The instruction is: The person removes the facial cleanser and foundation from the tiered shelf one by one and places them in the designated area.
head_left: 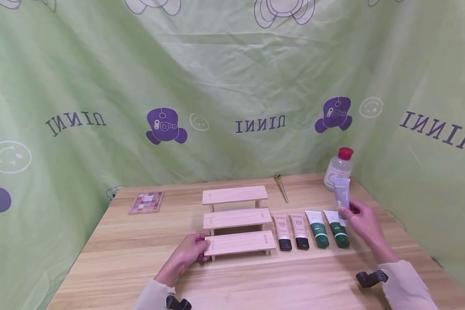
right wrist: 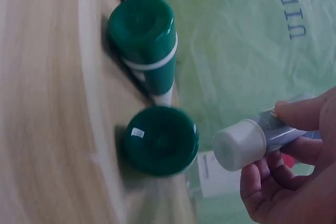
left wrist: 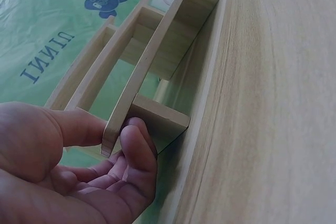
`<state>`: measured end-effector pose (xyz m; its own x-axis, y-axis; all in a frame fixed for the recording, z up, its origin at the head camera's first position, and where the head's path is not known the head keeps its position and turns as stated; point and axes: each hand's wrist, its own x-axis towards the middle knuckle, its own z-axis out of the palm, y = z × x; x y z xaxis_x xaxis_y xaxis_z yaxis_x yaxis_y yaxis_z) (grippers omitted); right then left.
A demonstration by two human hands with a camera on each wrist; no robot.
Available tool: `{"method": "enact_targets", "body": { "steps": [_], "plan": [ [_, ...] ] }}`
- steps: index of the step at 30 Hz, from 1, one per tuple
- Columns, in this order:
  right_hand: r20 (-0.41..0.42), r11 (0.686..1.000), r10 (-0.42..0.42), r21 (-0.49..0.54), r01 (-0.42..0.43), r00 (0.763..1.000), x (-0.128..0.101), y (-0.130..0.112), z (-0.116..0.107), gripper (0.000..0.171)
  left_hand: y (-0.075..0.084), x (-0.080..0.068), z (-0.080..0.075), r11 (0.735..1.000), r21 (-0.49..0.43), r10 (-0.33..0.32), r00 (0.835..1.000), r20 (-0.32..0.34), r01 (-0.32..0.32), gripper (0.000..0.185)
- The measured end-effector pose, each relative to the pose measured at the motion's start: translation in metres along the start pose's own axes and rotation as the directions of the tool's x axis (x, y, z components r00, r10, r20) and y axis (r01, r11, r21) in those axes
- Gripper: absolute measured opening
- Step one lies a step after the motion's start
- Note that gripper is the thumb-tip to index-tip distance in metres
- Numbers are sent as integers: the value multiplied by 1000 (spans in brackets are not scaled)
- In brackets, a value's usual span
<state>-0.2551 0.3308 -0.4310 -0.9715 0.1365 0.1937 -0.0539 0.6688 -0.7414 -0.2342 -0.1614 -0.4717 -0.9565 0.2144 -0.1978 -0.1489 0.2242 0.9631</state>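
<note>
Three small wooden stands rise in steps at the table's middle. My left hand [head_left: 193,249] pinches the left end of the front stand [head_left: 240,243], thumb on top and fingers curled beneath, as the left wrist view shows. In my right hand [head_left: 363,221] is a lilac tube [head_left: 342,193], gripped near its whitish cap [right wrist: 240,145] and raised above the tabletop. Right beside it lies a green-and-white tube [head_left: 337,230], with a second green-and-white tube [head_left: 317,229] to its left. Two pink BB tubes [head_left: 282,232] with black caps lie between these and the stands.
Behind the front stand are the middle stand [head_left: 236,218] and the back stand [head_left: 234,195]. A flat brush [head_left: 281,189] lies behind the tubes. A clear bottle with a red cap [head_left: 345,154] stands back right; an eyeshadow palette [head_left: 146,203] lies back left. Green curtain [head_left: 232,86] surrounds the table.
</note>
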Motion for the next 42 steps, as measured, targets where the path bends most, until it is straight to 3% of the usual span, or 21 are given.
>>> {"method": "enact_targets", "body": {
  "steps": [7, 13, 21, 28, 35, 42],
  "plan": [
    [22, 996, 67, -67, -66, 997, -3, 15, -12, 60, 2, 1, 0, 1000, -1, -10, 1000, 9, 10, 36],
    [25, 991, 90, -106, -87, 996, -3, 28, -14, 51, 4, 1, -1, 1000, -13, -8, 1000, 4, 8, 36],
    [104, 970, 238, -73, -231, 966, -3, 42, -12, 59, 3, 3, -1, 999, -47, 0, 1000, 10, 0, 36],
    [99, 968, 227, -133, -213, 969, -4, 43, -14, 58, 1, 3, -1, 999, -52, 3, 1000, 18, -2, 35],
    [124, 958, 270, -132, -254, 955, -6, 45, -16, 64, 1, 1, 0, 999, -30, -16, 1000, 5, 16, 36],
    [116, 964, 243, -139, -227, 963, -6, 48, -17, 62, 1, 0, 0, 1000, -29, -7, 1000, 4, 7, 38]
  ]
}}
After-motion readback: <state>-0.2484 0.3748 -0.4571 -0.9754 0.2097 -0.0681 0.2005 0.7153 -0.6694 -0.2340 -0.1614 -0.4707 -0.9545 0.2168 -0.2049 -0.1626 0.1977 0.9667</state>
